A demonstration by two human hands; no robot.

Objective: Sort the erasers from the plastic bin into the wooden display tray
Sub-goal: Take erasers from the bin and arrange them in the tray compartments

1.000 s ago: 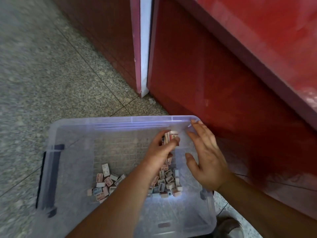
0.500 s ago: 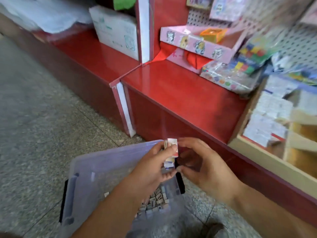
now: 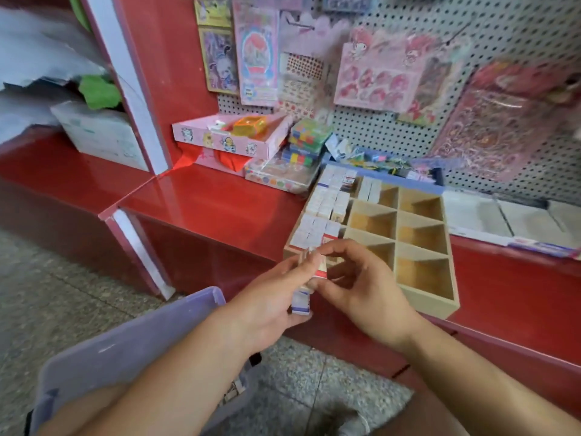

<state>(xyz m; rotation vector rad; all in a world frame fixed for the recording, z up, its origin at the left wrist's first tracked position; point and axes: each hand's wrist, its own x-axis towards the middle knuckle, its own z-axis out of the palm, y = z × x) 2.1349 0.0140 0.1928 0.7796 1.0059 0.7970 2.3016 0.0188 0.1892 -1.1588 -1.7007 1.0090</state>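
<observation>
Erasers (image 3: 301, 305) stacked in my gripping left hand (image 3: 264, 300) as ready supply; right hand (image 3: 367, 287) pinches the top one at the near edge of the wooden tray (image 3: 435, 302), presumably for slotting.

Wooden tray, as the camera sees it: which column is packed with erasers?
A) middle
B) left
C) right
B: the erasers pack the left column of the wooden display tray. The middle column holds only a few at its far end, and the right column shows bare wood.
</observation>
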